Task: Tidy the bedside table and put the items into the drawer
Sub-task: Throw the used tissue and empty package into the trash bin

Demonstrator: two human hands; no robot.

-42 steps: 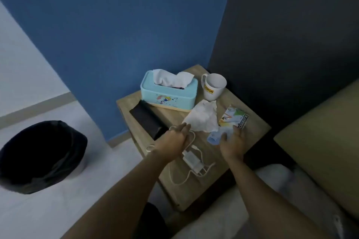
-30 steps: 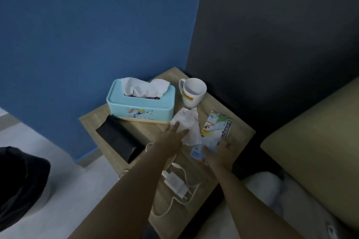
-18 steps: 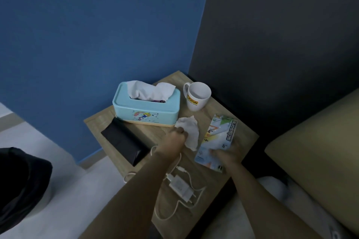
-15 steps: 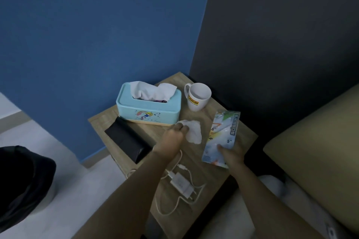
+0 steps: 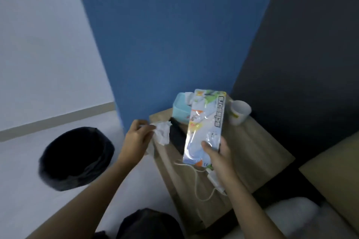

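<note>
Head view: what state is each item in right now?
Scissors pack: lifted, held in right hand.
Crumpled tissue: pinched by left hand at the table's edge.
Mug: upright on bedside table.
Charger cable: loose on table.
Bin: open, black-lined.

Glossy plastic scissors pack (image 5: 204,128), crumpled paper tissue (image 5: 162,134), matt wood-grain table (image 5: 252,151).

The scissors pack (image 5: 206,122) is hiding most of the tissue box (image 5: 180,110); the right forearm is covering the charger (image 5: 214,177).
</note>
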